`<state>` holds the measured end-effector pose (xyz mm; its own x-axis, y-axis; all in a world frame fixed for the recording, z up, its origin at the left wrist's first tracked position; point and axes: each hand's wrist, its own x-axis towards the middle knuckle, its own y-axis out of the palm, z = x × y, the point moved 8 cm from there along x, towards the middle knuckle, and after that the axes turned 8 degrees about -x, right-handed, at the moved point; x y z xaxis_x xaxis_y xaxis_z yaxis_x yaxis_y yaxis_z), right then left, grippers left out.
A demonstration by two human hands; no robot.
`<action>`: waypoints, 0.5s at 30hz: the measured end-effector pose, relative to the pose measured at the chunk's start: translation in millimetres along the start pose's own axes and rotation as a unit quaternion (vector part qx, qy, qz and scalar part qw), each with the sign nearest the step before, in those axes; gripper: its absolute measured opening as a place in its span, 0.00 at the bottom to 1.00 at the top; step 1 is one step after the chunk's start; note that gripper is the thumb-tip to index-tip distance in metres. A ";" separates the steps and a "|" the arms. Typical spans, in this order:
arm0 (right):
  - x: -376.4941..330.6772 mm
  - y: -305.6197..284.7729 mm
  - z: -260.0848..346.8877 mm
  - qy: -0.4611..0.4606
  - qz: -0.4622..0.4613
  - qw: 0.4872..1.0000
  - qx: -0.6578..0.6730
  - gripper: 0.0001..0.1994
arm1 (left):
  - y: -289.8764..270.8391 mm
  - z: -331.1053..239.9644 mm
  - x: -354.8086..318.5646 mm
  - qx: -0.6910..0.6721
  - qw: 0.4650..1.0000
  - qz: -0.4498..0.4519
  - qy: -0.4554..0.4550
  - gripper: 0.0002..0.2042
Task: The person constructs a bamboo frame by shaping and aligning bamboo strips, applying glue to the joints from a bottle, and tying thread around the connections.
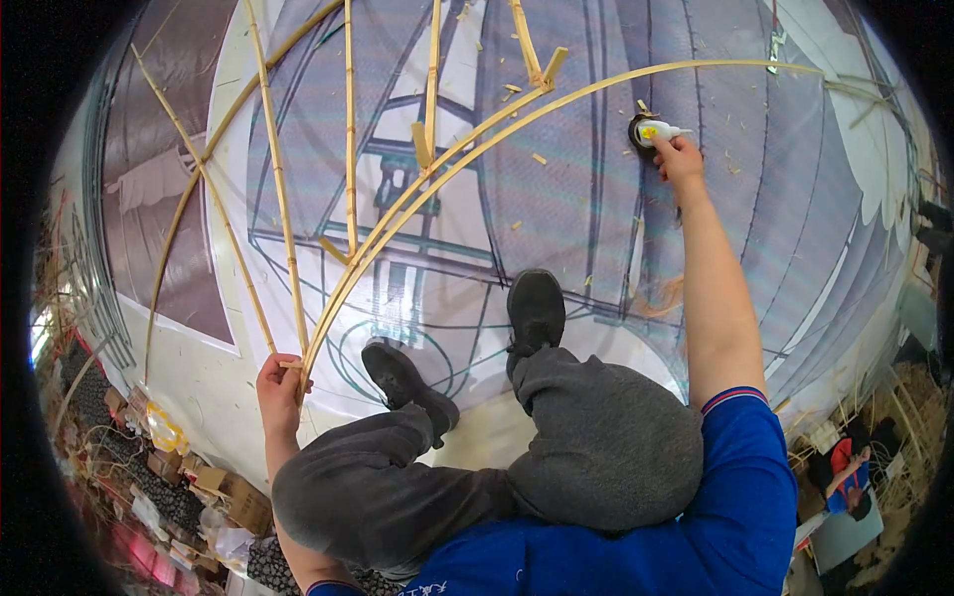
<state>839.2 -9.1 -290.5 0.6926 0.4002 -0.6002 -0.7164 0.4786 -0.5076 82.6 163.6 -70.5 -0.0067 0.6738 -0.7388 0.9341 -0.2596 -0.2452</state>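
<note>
Holding: left hand (279, 382) has its grip closed on the near ends of the long bamboo strips (417, 189), which curve away from it across the printed sheet (795, 199).
Right hand (679, 154): arm stretched far out, grip narrow on a small white and yellow tool (656, 130), well apart from the left grip.
Beside tool: dark round roll (636, 129), touching the strips' far arc.
Between grips: black shoes (537, 308), grey trousered knees.
Around: bamboo chips (538, 159) scattered on the sheet; straight bamboo sticks (350, 129) crossing beyond the left grip.
</note>
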 end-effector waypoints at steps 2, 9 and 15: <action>-0.9 -0.8 -5.2 0.024 0.007 0.999 0.032 0.17 | 3.6 -1.0 0.8 0.002 1.000 -0.001 -0.001 0.04; -14.3 -22.4 -31.3 0.011 -0.021 0.999 -0.030 0.18 | 3.8 6.1 2.9 0.000 1.000 0.003 0.019 0.02; -42.7 -84.8 -46.3 -0.021 -0.219 0.909 -0.353 0.24 | 5.9 4.0 5.3 -0.013 0.999 0.018 0.036 0.02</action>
<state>866.5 -103.0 -250.5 0.9166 0.3286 -0.2280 -0.2359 -0.0160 -0.9716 86.6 162.9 -78.4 0.0517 0.7120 -0.7003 0.9421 -0.2674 -0.2024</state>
